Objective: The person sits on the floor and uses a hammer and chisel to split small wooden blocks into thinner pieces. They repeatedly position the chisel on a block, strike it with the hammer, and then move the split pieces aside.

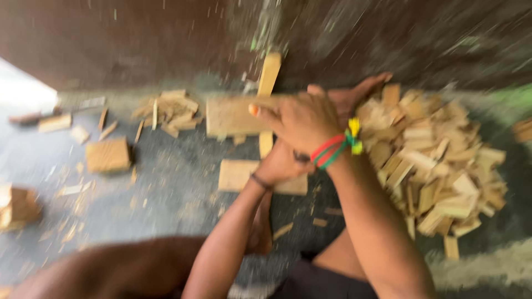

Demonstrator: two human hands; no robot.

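The view is motion-blurred. My forearms cross in the middle. My right hand [296, 119], with a red, green and yellow wristband, lies over a pale upright wooden stick [270, 75] and seems to grip it, beside a flat wooden board [230, 116]. My left hand [354, 94], a dark bracelet on its wrist, passes under the right hand; its fingers are stretched out against the near edge of a big pile of short wood offcuts [438, 160]. Another flat board [235, 174] lies below the hands.
On the dark gritty ground lie a small heap of offcuts [169, 111], a square block [108, 155], loose chips and more blocks at the left edge [16, 207]. A dark wall runs along the back. My knee [122, 271] fills the lower left.
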